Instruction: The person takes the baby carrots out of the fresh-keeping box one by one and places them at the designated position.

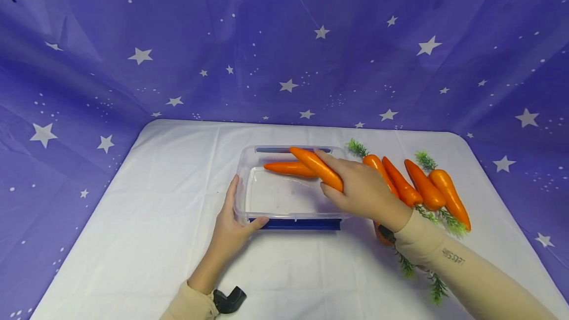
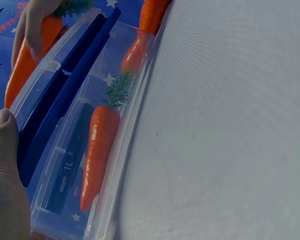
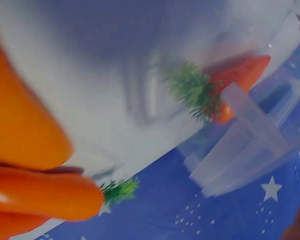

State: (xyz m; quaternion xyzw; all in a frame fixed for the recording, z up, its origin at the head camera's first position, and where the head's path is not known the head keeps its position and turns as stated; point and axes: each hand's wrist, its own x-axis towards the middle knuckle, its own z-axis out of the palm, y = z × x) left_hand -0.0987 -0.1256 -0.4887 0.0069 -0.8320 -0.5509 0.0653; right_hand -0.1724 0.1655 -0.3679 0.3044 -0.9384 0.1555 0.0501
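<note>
A clear plastic container [image 1: 275,194] with blue side latches stands without a lid on the white-covered table. At its front left corner my left hand [image 1: 228,233] grips it, fingers along the left wall and thumb [image 2: 5,150] on the front rim. One orange carrot [image 1: 284,168] with green leaves [image 3: 195,92] lies inside, along the back wall. Over the container's right part, my right hand [image 1: 362,186] holds another carrot [image 1: 315,164], its tip pointing to the back left. The left wrist view shows this held carrot [image 2: 30,67] tilted tip down above the rim.
Several more carrots [image 1: 449,194] with leafy tops lie to the right of the container. One carrot [image 1: 382,236] is partly hidden under my right wrist, with green leaves [image 1: 437,288] poking out below the sleeve. A blue starry backdrop [image 1: 249,53] rises behind the white tablecloth [image 1: 146,201].
</note>
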